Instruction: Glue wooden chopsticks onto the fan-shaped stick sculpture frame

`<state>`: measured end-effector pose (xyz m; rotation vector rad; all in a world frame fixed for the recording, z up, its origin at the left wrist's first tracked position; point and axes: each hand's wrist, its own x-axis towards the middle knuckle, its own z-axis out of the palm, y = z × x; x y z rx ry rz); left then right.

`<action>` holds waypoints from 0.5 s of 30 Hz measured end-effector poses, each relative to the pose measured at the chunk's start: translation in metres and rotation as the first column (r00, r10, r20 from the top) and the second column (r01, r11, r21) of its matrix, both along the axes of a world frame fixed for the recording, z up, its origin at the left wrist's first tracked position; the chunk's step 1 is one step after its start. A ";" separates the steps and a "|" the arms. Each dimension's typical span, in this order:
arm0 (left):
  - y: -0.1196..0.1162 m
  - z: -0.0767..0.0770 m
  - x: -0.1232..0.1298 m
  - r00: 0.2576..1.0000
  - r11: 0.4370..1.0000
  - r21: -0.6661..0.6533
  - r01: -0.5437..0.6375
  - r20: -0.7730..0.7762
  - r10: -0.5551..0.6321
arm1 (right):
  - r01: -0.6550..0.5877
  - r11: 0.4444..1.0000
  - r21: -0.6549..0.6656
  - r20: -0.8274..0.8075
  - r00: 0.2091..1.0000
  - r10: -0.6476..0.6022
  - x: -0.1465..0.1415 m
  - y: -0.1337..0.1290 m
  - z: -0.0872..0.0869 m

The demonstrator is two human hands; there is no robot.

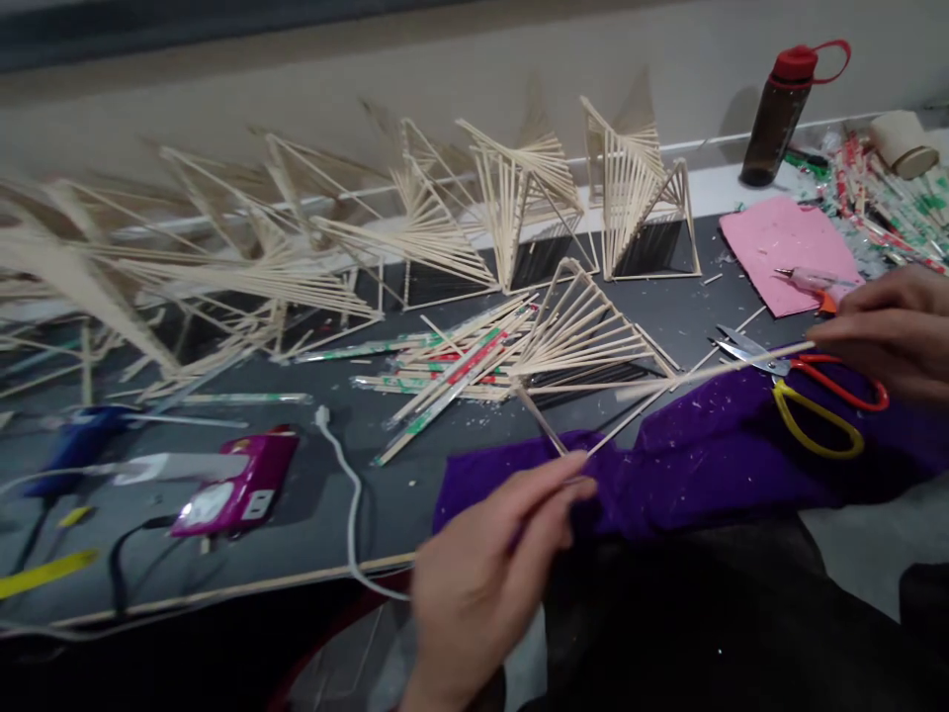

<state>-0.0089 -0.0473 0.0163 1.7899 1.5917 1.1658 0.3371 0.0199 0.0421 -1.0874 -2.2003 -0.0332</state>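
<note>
My left hand (pixel 504 559) pinches the near corner of a stick frame (pixel 593 346), whose thin wooden sticks fan out above the table. At the right, my right hand (pixel 894 331) holds a loose wooden stick (pixel 731 365) between its fingertips; the stick points left toward the frame's right corner. Whether the stick touches the frame cannot be made out. Scissors (pixel 780 367) with one red and one yellow handle lie open beneath that stick, partly on a purple cloth (pixel 712 450). Wrapped and loose sticks (pixel 460 371) are piled left of the frame.
Several finished-looking stick structures (pixel 638 193) stand along the wall. A bottle (pixel 778 119), a pink sheet (pixel 778 237) with a glue pen (pixel 819 281), and wrappers (pixel 890 198) are at the right. A magenta box (pixel 237 483) and a white cable (pixel 352 494) lie left.
</note>
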 end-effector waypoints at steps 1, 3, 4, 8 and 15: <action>0.003 -0.002 -0.009 0.994 0.994 0.027 -0.105 0.042 0.104 | -0.007 1.000 0.000 -0.043 0.999 0.007 -0.007 0.006 -0.001; 0.017 -0.009 -0.023 0.958 0.963 0.077 -0.259 0.148 0.246 | -0.092 0.993 -0.081 -0.092 0.992 0.084 -0.027 0.019 -0.004; 0.027 -0.013 -0.028 0.934 0.944 0.096 -0.317 0.204 0.293 | -0.122 0.982 -0.147 -0.096 0.989 0.109 -0.039 0.026 -0.008; 0.064 -0.034 -0.040 0.881 0.921 0.116 -0.373 0.354 0.313 | -0.207 0.921 -0.330 -0.112 0.977 0.180 -0.075 0.054 -0.027; 0.079 -0.058 -0.047 0.896 0.949 0.126 -0.288 0.386 0.221 | -0.324 0.852 -0.411 -0.145 0.946 0.290 -0.087 0.077 -0.051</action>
